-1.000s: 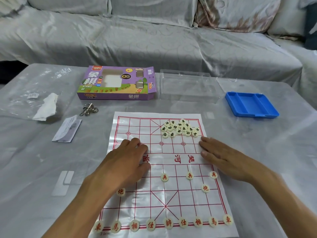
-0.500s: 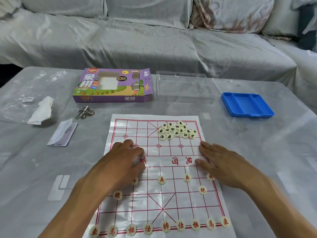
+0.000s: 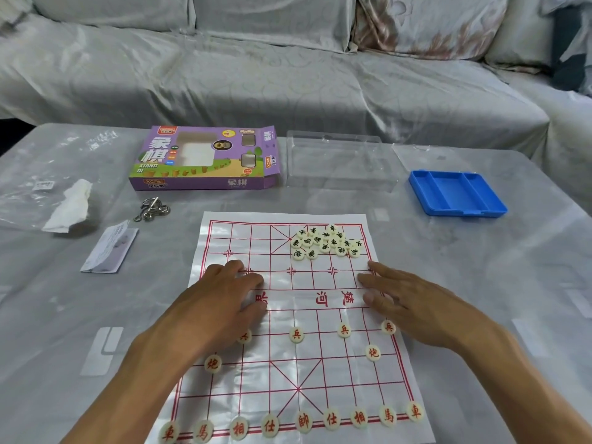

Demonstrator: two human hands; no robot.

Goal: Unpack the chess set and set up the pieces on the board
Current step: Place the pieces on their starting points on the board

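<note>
Resting flat on the paper board (image 3: 294, 315), both hands hold nothing. The left hand (image 3: 211, 309) lies palm down on the left side of the board, near the middle band with the red characters; its fingers are a little bent but relaxed and they touch the sheet. The right hand (image 3: 413, 302) lies on the right edge of the board at the same height, with fingers straight and slightly spread, also pressing only the sheet.

On the near half of the board the red pieces (image 3: 302, 422) stand in their places: nine in the nearest row, two cannon pieces on the line above, and the soldier pieces on the line above that. One soldier is partly hidden under the left hand, and I cannot tell if another one is fully covered. The dark-lettered pieces (image 3: 326, 242) lie together in a loose heap on the far right part of the board, not yet placed on points.

Beyond the board, on the table (image 3: 480, 283) with a plastic cover, lies the purple box (image 3: 205, 158) of the set with one flap open. Right of it is a clear plastic tray (image 3: 339, 161), and further right a blue tray (image 3: 456, 193). At the left there are a metal ring puzzle (image 3: 152, 209), a folded leaflet (image 3: 109, 248) and a white crumpled tissue (image 3: 70, 206). A grey covered sofa (image 3: 256, 65) stands behind the table.
</note>
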